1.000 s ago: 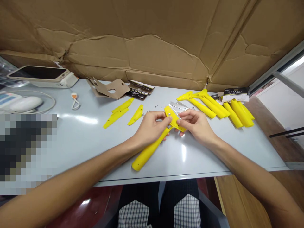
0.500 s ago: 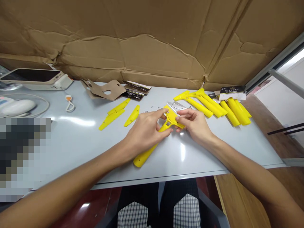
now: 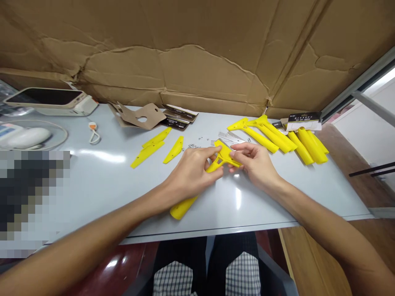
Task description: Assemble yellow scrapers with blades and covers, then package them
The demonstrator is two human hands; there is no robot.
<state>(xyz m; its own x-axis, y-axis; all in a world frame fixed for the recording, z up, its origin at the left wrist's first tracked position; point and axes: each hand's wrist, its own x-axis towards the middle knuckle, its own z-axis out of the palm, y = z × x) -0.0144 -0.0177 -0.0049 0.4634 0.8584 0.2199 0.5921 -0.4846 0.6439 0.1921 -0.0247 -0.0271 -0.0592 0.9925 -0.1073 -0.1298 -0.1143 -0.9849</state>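
Observation:
Over the middle of the table a yellow plastic scraper [image 3: 184, 207] lies at a slant, handle toward me. My left hand [image 3: 193, 166] is closed around its neck, thumb below and forefinger on the head. With thumb and fingers, my right hand [image 3: 254, 160] pinches the right side of the scraper head [image 3: 224, 152]. A thin strip of metal blade shows along the head's far edge. Just beyond lie loose silver blades [image 3: 230, 135] and a small heap of screws [image 3: 193, 146]. My fingers partly hide the head and the handle's upper part.
Yellow flat pieces [image 3: 173, 149] lie left of my hands, several yellow scraper handles [image 3: 271, 137] to the right. Behind are opened card packaging [image 3: 138, 116] and a black-and-white box [image 3: 304, 121]. A phone [image 3: 45, 96] and white cable [image 3: 93, 133] are far left. Cardboard [image 3: 197, 70] walls the back.
The metal blade that stuck out past the scraper head now sits nearly level with its far edge. My left forefinger has drawn back slightly. The view has shifted a little.

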